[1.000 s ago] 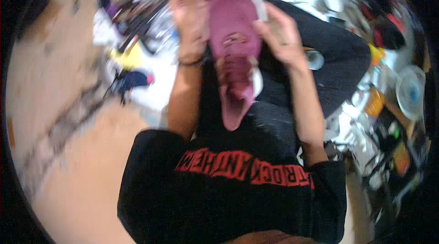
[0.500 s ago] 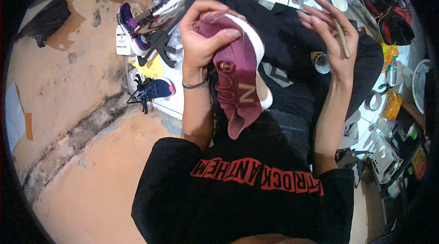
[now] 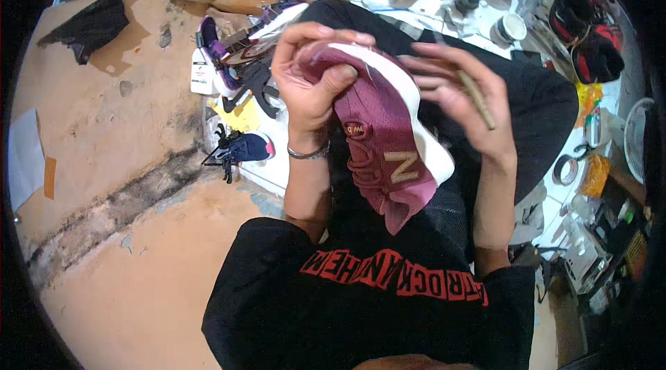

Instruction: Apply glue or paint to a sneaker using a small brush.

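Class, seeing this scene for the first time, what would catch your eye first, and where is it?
Probably the pink-and-maroon sneaker near the middle, its toe end gripped by the left hand. To its right, the right hand holds a thin stick. Red-and-black shoes stand out at upper right.

Bright, fairly even light; white shoe sole [image 3: 411,98] glaring, nearly washed out; black trousers [image 3: 538,110] sunk dark, folds faint; shadow beside black scrap [image 3: 94,26] on tan wall [image 3: 90,123]; right hand [image 3: 473,96] motion-smeared, left hand [image 3: 309,82] crisper; fisheye bending straight edges, black vignette swallowing corners, lower right murky
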Demonstrator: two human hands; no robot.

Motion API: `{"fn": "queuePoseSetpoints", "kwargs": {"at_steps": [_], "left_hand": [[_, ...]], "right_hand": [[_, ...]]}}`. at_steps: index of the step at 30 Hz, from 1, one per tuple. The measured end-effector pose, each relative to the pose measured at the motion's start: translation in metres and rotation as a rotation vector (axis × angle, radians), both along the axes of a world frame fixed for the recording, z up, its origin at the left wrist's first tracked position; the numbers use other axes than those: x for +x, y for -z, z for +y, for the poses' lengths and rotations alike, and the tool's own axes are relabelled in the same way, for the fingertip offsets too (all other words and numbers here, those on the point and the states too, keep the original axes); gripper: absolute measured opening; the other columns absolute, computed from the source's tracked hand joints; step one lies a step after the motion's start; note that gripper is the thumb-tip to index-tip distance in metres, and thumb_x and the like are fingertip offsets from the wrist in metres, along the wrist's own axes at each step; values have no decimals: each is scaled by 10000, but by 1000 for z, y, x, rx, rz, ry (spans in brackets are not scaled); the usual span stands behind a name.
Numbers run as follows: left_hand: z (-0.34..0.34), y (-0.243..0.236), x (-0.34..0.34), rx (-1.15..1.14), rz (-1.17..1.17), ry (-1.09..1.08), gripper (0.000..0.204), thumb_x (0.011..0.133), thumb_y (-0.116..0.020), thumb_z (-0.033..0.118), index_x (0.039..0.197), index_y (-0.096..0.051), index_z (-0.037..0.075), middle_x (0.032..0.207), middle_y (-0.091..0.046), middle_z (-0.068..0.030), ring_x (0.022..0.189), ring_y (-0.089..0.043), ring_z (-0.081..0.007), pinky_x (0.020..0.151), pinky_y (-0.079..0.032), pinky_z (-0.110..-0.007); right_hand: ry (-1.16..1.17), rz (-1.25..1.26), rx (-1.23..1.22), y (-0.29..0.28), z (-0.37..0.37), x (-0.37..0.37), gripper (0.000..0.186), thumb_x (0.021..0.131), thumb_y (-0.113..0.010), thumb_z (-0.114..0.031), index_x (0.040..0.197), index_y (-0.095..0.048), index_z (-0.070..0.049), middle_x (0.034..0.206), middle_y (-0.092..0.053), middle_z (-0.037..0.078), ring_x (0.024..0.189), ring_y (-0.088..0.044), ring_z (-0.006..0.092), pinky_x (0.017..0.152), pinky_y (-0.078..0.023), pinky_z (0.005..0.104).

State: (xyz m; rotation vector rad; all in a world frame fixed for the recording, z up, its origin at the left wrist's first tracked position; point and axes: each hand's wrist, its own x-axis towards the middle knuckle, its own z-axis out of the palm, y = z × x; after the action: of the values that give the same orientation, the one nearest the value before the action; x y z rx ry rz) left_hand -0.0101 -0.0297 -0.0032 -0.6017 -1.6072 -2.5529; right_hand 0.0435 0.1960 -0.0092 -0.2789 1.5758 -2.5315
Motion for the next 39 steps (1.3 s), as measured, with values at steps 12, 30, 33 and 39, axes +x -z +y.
{"fn": "queuePoseSetpoints", "kwargs": {"at_steps": [12, 30, 33, 39], "left_hand": [[17, -12, 10, -130, 87, -38, 559, 727, -848, 58, 1197, -549, 6, 1014, -700, -171, 970, -688, -234, 889, -556, -349], [27, -16, 14, -86, 77, -6, 562, 716, -873, 70, 1179, -560, 10, 1076, -689, -168, 1014, -686, -245, 922, -550, -367], [28, -16, 16, -19, -21, 36, 855, 773, -812, 510, 1365, -452, 9, 1208, -615, -157, 1158, -598, -249, 959, -520, -403], [42, -31, 52, -124, -412, 428, 1057, 804, -655, 690, 1542, -255, 47, 1470, -410, -198, 1355, -452, -288, 1104, -399, -396]], "right_hand": [[128, 133, 535, -31, -29, 21, 449, 853, -741, -130, 1226, -585, 68, 888, -694, 106, 771, -619, 87, 686, -506, 255], [288, 248, 606, -36, -16, 33, 469, 808, -796, -99, 1217, -618, 45, 902, -693, 81, 764, -635, 86, 664, -501, 233], [354, 65, 357, -31, -12, 35, 428, 849, -769, -164, 1201, -618, 25, 913, -660, 50, 837, -640, 96, 719, -538, 280], [472, -25, 106, 7, 4, 38, 376, 939, -635, -213, 1231, -573, 15, 1023, -637, 70, 902, -650, 144, 774, -544, 293]]}}
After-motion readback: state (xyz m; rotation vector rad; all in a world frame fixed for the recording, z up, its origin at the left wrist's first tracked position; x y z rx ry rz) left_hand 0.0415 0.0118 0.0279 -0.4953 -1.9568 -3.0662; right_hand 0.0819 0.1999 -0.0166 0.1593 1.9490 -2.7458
